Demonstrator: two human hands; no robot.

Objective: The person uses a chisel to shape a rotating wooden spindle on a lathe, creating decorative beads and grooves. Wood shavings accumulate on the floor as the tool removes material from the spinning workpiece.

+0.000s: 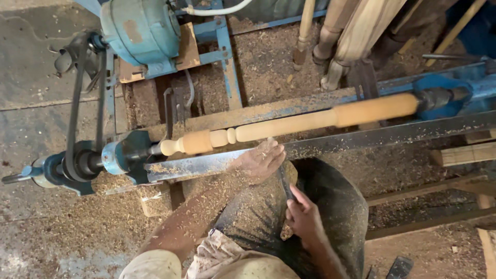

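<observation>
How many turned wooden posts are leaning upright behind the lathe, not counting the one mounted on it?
3. The thin post stands leftmost, the middle post beside it, and the thick post rightmost. Their tops are cut off by the frame; more may be hidden.

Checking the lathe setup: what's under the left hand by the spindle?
The left hand lies on the long metal tool rest, just below the turned wooden spindle. The tool's tip is hidden beneath the hand; only its shaft shows, running back to the right hand.

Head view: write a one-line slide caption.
Left hand steadies a chisel, right hand gripping it, against a wooden spindle.
</observation>
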